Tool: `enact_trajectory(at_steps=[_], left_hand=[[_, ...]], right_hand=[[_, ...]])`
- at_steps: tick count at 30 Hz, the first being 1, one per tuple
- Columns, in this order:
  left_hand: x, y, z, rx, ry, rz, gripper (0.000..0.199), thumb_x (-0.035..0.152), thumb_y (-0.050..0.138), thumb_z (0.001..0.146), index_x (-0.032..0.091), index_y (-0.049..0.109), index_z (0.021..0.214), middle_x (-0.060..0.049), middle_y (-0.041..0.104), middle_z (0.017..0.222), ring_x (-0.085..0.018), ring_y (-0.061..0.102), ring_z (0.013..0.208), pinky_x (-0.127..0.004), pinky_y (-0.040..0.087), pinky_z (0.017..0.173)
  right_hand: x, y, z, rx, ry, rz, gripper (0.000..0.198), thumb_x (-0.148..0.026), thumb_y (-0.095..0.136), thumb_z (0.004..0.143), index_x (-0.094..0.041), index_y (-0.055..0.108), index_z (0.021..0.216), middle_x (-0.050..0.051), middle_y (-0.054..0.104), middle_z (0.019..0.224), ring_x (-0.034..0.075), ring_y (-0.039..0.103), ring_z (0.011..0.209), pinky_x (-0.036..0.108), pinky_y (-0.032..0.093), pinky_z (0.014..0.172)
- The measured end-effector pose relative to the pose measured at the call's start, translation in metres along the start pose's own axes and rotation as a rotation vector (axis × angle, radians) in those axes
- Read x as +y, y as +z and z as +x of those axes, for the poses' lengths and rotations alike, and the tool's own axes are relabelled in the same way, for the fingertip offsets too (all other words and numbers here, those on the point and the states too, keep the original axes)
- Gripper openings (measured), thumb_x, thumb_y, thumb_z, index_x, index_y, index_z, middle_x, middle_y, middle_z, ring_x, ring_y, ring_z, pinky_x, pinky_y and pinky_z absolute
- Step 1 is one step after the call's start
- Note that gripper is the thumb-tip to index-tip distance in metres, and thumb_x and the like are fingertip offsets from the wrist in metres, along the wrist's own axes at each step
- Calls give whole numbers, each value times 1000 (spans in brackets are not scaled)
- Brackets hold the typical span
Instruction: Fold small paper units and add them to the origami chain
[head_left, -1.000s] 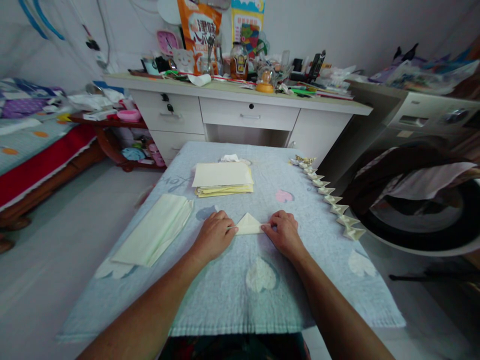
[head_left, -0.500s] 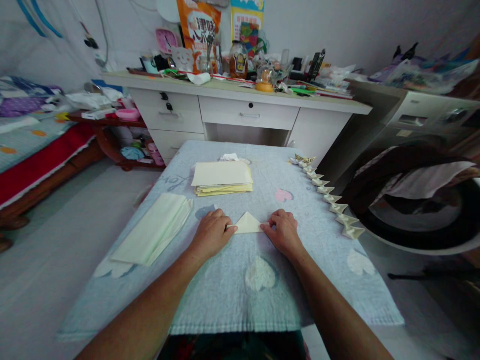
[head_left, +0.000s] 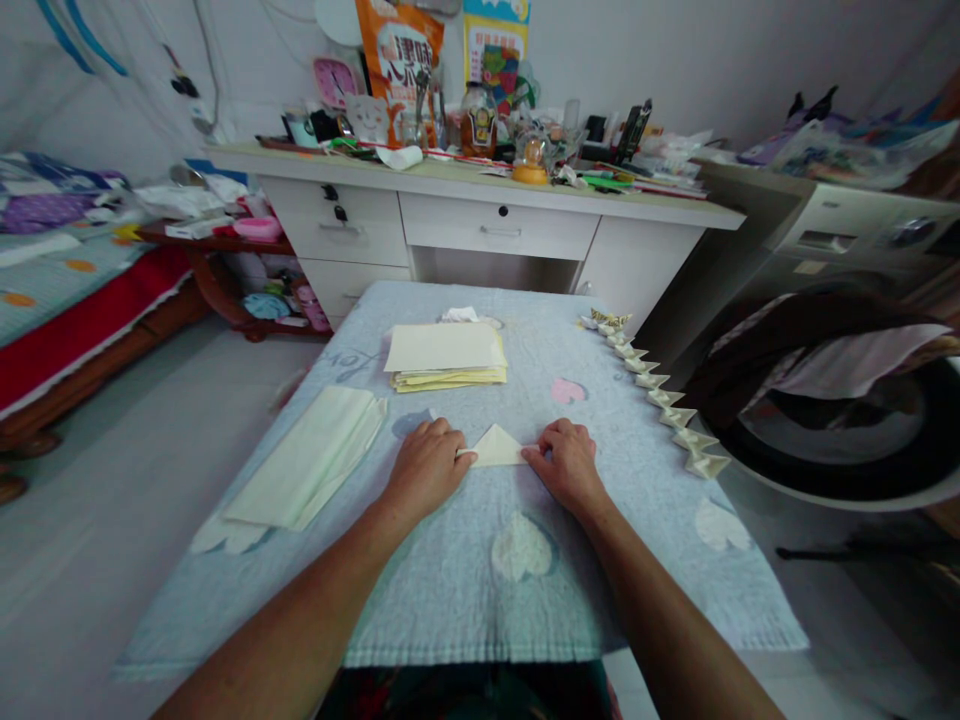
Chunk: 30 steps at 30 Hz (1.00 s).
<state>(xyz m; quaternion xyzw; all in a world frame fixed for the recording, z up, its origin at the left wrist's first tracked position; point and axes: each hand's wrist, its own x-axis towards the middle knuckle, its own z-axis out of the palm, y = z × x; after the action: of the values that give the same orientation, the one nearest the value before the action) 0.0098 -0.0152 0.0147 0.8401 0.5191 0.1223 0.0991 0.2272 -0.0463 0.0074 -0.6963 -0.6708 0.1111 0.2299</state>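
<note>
Between my hands lies a small cream sheet of paper [head_left: 496, 449], folded to a peak in the middle with a straight lower edge. My left hand [head_left: 430, 462] pinches its left end between thumb and fingers. At the right end, my right hand [head_left: 564, 460] grips it the same way, with the fingers curled. Beyond it sits a stack of cream and yellow paper [head_left: 446, 350]. Left of my left hand is a spread pile of pale folded sheets [head_left: 315, 460]. A row of several small folded paper pieces [head_left: 669, 398] runs along the table's right side.
A blue-grey cloth with heart prints [head_left: 450, 600] covers the table. Behind stands a white desk [head_left: 495, 225] crowded with jars, bags and small items. A washing machine [head_left: 832, 230] with laundry at its open door stands right, and a bed [head_left: 67, 330] is at left.
</note>
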Motion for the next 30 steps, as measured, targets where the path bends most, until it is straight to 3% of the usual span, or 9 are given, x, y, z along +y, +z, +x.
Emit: enact_trajectory(at_steps=[20, 30], left_hand=[[4, -4, 1, -69, -27, 39, 20, 34, 52, 87, 19, 62, 78, -6, 57, 87, -21, 52, 88, -34, 38, 79], [4, -1, -1, -28, -20, 14, 12, 31, 55, 86, 20, 59, 83, -5, 56, 89, -22, 51, 89, -34, 38, 78]], right_hand=[[3, -8, 8, -111, 19, -35, 20, -32, 63, 83, -18, 68, 68, 4, 59, 88, 19, 47, 88, 30, 28, 75], [0, -7, 5, -91, 79, -36, 19, -33, 64, 81, -19, 68, 68, 5, 58, 96, 22, 45, 94, 31, 27, 73]])
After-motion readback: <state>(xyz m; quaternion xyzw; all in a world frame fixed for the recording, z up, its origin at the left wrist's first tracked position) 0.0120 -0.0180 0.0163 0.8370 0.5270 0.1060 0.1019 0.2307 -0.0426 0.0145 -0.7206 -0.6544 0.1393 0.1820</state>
